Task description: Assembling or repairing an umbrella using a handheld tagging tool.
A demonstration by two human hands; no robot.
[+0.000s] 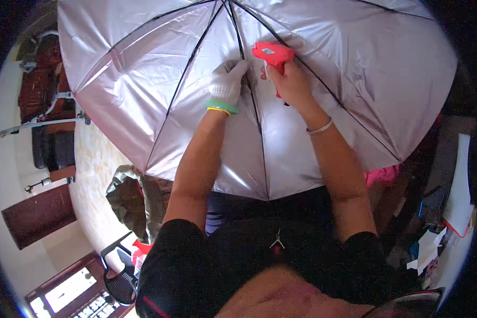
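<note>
An opened umbrella (132,116) with a silvery underside spreads before me, its thin black ribs meeting near the top edge of the view. My left hand (229,79), in a white knitted glove with a green and yellow cuff, is closed around one rib (255,108) near its middle. To the right of it, my bare right hand (291,87) grips a red pistol-shaped tool (273,53), which looks like a glue gun. Its front end faces left, toward the rib just above my left hand. The tool's tip is hard to make out against the bright cloth.
A grey-green cloth bundle (130,199) lies left of my lap, on a pale patterned floor (98,164). Metal frame bars (42,121) stand at the left. Pink cloth (382,175) shows under the umbrella's right edge. Papers (428,249) lie at the lower right.
</note>
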